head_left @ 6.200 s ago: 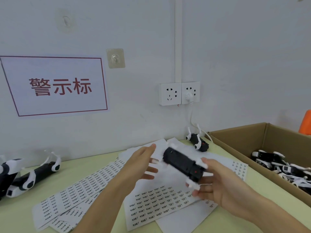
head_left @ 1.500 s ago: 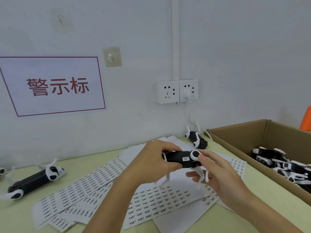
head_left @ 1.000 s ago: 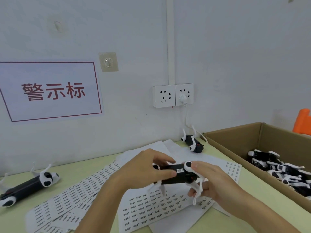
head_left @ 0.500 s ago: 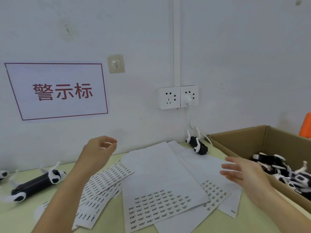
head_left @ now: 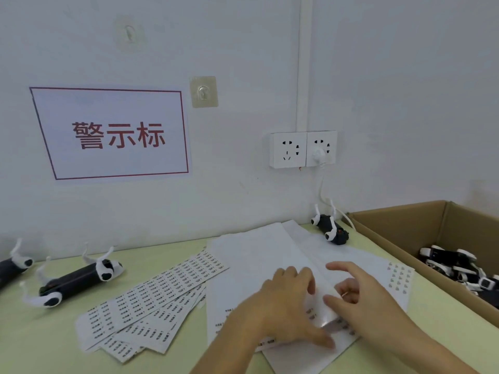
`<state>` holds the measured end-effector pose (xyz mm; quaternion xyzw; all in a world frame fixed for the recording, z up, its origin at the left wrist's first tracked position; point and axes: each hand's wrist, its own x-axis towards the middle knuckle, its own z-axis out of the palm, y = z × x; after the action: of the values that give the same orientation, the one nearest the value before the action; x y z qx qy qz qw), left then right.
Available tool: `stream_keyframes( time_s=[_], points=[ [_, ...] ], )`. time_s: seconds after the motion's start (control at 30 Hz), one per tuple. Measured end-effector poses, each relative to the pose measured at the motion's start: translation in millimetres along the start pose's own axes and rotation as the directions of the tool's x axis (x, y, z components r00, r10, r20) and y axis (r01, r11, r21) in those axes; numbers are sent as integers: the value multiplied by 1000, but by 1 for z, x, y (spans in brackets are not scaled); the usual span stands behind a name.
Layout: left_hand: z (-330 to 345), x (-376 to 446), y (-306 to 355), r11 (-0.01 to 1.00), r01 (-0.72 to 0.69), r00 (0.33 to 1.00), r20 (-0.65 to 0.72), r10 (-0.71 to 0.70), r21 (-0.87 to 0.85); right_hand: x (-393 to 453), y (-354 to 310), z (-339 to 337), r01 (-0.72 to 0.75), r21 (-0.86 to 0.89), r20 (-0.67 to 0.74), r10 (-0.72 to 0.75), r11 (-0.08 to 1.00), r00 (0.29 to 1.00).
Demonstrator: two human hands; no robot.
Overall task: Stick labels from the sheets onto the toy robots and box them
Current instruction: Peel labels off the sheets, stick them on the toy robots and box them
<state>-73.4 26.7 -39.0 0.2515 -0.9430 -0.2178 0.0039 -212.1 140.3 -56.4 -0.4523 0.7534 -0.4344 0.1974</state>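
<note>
Both of my hands have come back down onto the big white label sheet point(head_left: 270, 255) after letting go of the black toy robot with white legs I was pressing a label onto a moment ago; it is no longer between my hands, so I judge it went into the open brown cardboard box point(head_left: 399, 225) off to my right hand's side, where other black-and-white robots point(head_left: 459, 268) lie in a heap. My left hand point(head_left: 283, 303) lies flat with straight fingers, pressing the sheet to the pale green bench point(head_left: 35, 344). My right hand point(head_left: 359, 295) hovers just beside it with fingers loosely curled over the printed rows, thumb and forefinger closing toward a label; whether one is already pinched I cannot tell. That reads as one robot finished and the next label being picked. Two unlabelled robots point(head_left: 78, 279) wait well out past my left hand, another point(head_left: 330, 229) lies beyond my fingertips by the wall, and a fan of narrower label strips point(head_left: 151, 298) lies left of my left hand.
</note>
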Motion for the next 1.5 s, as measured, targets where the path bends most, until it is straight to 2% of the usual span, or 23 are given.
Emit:
stream_keyframes(
  time_s=[0.07,0.17,0.23,0.3,0.43,0.57,0.7,1.03,1.5],
  points=[
    [3,1,0,1000,-8,1000,-18,8,-20,0,-3,-1,-18,197,-56,30,980,998],
    [2,0,-3,985,-54,996,-82,42,-162,1,-5,-1,-67,404,-92,114,912,989],
    [1,1,-2,973,-107,985,-159,74,-206,2,-6,-1,-125,560,-22,165,819,986],
    [3,2,0,969,-140,972,-216,95,-204,2,-7,0,-180,627,62,182,758,981],
    [4,2,-2,943,-160,972,-213,99,-292,1,-4,0,-196,614,96,174,765,980],
    [-3,2,-6,890,-170,970,-229,77,-422,4,-1,-2,-177,703,80,171,688,982],
    [-5,3,-4,868,-150,968,-249,32,-474,4,-1,0,-172,758,71,182,629,981],
    [7,10,16,925,-8,921,-364,-141,-380,0,0,11,-148,731,-42,261,666,965],
    [10,8,22,866,90,887,-355,-294,-492,-2,-4,13,-172,723,-49,299,669,953]
  ],
)
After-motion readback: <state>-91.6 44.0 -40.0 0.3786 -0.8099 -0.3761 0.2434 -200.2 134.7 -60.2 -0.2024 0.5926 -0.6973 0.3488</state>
